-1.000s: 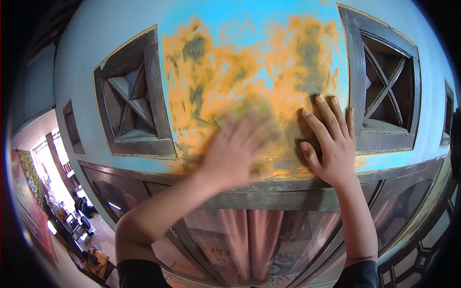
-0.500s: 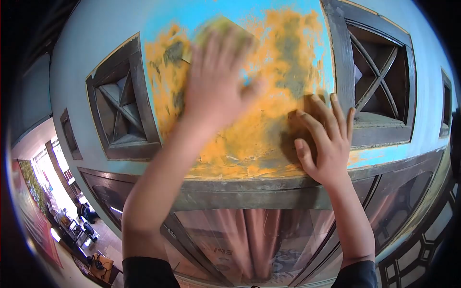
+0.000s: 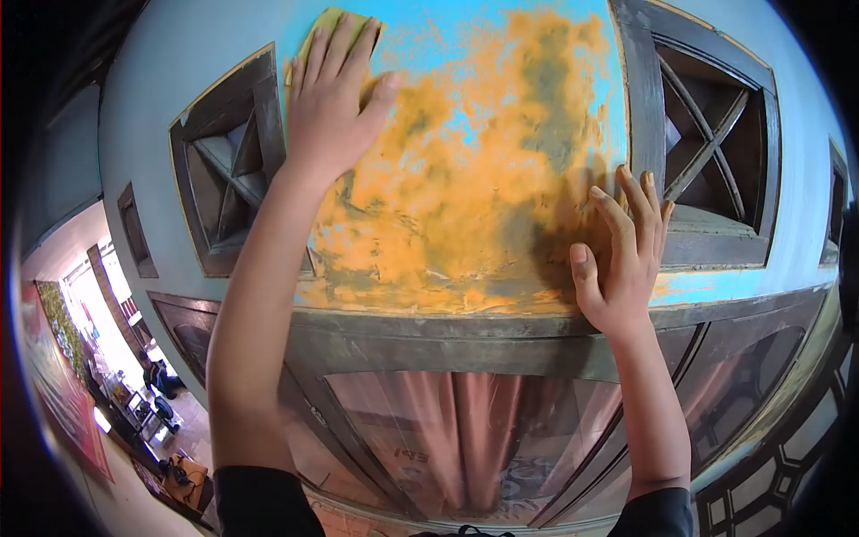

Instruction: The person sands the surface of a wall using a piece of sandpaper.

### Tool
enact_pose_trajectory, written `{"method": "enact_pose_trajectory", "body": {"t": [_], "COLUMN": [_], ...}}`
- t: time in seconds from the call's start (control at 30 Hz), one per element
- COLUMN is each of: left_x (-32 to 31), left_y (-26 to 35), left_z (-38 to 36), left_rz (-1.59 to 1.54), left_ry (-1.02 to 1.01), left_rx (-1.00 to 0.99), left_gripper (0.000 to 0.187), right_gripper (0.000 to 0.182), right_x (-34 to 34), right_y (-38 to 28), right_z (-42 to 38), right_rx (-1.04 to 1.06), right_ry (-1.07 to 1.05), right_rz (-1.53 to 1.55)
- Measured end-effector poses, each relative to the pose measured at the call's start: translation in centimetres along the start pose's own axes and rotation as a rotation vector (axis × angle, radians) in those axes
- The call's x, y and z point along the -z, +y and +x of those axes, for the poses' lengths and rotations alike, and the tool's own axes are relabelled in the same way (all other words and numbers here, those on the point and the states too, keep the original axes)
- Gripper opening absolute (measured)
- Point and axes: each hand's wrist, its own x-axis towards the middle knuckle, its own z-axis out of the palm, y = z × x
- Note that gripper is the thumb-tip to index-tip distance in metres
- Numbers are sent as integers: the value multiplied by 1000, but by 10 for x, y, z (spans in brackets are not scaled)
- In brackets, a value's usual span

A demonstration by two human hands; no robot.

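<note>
My left hand (image 3: 335, 107) presses a yellow-green sheet of sandpaper (image 3: 361, 20) against the upper left of a wall panel (image 3: 474, 188). Its fingers lie stretched over the sheet, hiding much of it. The panel shows bright blue paint with patchy orange and grey areas. At the panel's lower right, my right hand (image 3: 622, 259) has its fingers spread and pointing up, close to or against the surface, with nothing held. It casts a shadow to its left.
Dark wooden frames with crossed bars flank the panel, one left (image 3: 228, 166) and one right (image 3: 711, 143). Below runs a dark wooden beam (image 3: 456, 345) above glass panes with pink curtains (image 3: 465, 430). A person (image 3: 159, 374) is far off at lower left.
My left hand has slid left and slightly up across the panel with the sandpaper. My right hand has shifted slightly right in view, still spread. The view has moved slightly.
</note>
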Motion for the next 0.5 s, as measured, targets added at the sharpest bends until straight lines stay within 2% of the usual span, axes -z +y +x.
{"method": "enact_pose_trajectory", "body": {"t": [0.07, 0.13, 0.2, 0.3, 0.4, 0.47, 0.5], "left_x": [-2, 16, 31, 31, 15, 2, -1], "left_y": [13, 67, 116, 105, 41, -4, -6], "left_z": [-9, -38, -80, -73, -22, 4, 5], "left_rz": [13, -101, -224, -220, -27, -42, -22], "left_ry": [18, -171, -414, -495, -184, -2, 26], "left_rx": [62, -74, -349, -404, -186, -67, -54], "left_gripper": [73, 69, 71, 73, 71, 69, 68], "right_gripper": [45, 46, 46, 47, 48, 48, 48], "right_x": [-1, 1, 3, 4, 4, 4, 3], "right_y": [-1, -2, -5, -5, -7, -7, -6], "right_z": [-3, -7, -13, -16, -20, -22, -23], "right_rx": [-12, -16, -15, 0, -6, -8, -5], "right_ry": [3, -24, -52, -82, -103, -117, -115], "right_rz": [-2, -20, -31, -54, -74, -89, -93]}}
